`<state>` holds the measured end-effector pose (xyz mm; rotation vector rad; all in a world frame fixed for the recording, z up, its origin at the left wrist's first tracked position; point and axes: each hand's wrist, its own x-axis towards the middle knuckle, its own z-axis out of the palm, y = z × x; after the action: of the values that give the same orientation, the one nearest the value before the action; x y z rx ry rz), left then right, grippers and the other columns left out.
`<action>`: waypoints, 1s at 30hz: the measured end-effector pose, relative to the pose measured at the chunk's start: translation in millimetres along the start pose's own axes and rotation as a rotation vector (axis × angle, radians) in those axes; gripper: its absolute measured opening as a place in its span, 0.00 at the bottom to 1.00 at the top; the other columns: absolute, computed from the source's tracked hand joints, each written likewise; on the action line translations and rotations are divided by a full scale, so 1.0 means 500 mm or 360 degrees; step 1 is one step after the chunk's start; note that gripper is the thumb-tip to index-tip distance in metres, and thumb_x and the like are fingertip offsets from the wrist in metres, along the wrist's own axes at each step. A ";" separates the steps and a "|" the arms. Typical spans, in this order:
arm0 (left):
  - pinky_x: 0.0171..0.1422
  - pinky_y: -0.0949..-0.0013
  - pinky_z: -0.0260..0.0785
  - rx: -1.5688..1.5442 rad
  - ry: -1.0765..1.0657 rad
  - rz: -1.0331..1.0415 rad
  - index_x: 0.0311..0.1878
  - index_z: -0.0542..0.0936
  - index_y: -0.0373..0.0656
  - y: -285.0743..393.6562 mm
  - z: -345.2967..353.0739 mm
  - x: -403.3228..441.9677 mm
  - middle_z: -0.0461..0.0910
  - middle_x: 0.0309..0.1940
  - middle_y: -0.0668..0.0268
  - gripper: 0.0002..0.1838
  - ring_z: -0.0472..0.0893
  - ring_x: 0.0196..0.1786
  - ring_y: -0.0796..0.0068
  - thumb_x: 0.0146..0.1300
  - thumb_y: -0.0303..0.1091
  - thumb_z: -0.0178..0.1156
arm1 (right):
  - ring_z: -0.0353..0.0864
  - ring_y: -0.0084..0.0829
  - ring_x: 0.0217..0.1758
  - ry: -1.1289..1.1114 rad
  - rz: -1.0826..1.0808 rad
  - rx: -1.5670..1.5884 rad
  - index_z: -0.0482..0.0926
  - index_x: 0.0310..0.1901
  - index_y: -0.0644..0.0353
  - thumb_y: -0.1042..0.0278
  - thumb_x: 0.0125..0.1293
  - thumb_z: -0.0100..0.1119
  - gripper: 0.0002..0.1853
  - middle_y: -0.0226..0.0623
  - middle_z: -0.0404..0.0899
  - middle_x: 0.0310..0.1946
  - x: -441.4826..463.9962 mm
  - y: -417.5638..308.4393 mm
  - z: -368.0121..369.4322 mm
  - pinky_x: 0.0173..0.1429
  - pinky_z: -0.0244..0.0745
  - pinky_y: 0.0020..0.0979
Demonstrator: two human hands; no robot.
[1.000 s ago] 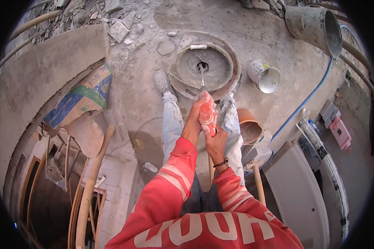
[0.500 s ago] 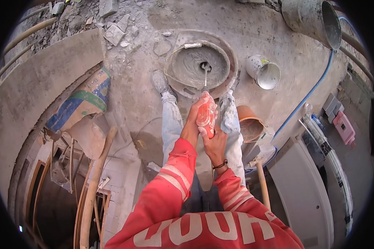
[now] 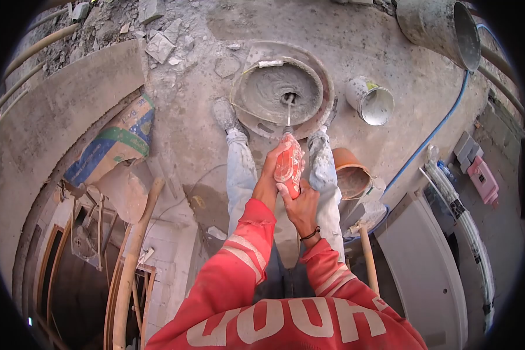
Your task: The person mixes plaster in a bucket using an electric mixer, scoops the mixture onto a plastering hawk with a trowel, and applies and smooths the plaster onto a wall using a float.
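A red power drill [image 3: 288, 166] with a long metal mixing rod [image 3: 289, 114] is held in front of my legs. My left hand [image 3: 266, 179] wraps around the left side of its body. My right hand [image 3: 303, 205] is closed around the rear end, nearest to me. The rod reaches down into wet grey mortar [image 3: 262, 90], leaving a dark hollow where it enters; its mixing end is mostly hidden. The mortar fills a round bucket [image 3: 237, 87] with a white handle grip [image 3: 270, 63]. Around the bucket lies a wider, mortar-stained round rim [image 3: 328, 81], and my feet stand either side.
A white pail [image 3: 361, 96] and an orange bucket [image 3: 351, 169] are on the right, beside a blue hose [image 3: 429, 140]. A large grey drum [image 3: 431, 29] lies tipped over. To the left are a cement bag [image 3: 114, 143], a wooden pole [image 3: 135, 256] and broken rubble [image 3: 160, 48].
The drill and both hands have shifted very slightly toward me. The rod's mixing end sits a little differently in the mortar. Both hands keep their grip.
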<state>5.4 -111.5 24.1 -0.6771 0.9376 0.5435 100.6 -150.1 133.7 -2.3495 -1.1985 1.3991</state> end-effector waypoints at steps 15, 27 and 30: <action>0.38 0.57 0.77 -0.0022 -0.0014 0.0053 0.49 0.74 0.40 0.031 -0.022 -0.007 0.78 0.39 0.54 0.21 0.81 0.34 0.58 0.61 0.44 0.64 | 0.84 0.52 0.31 -0.0094 0.0037 0.0027 0.82 0.37 0.69 0.52 0.56 0.74 0.23 0.53 0.83 0.27 0.001 -0.035 0.012 0.37 0.77 0.41; 0.41 0.58 0.79 0.0001 0.0098 0.0073 0.44 0.76 0.42 0.067 0.002 -0.024 0.79 0.37 0.57 0.16 0.82 0.37 0.58 0.63 0.44 0.63 | 0.83 0.56 0.29 -0.0216 0.0066 -0.0013 0.79 0.32 0.68 0.42 0.54 0.74 0.30 0.55 0.81 0.25 0.020 -0.025 0.013 0.34 0.76 0.44; 0.41 0.58 0.78 0.0008 0.0004 0.0143 0.43 0.75 0.43 0.068 0.013 -0.021 0.78 0.36 0.57 0.15 0.81 0.36 0.58 0.64 0.44 0.63 | 0.80 0.54 0.25 -0.0113 -0.0081 0.0088 0.77 0.31 0.70 0.42 0.62 0.69 0.30 0.54 0.77 0.21 0.031 -0.021 0.013 0.30 0.71 0.43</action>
<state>-19.4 -85.4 26.0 -0.6333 0.9750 0.6198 93.3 -134.0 125.0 -2.2344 -1.2126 1.4908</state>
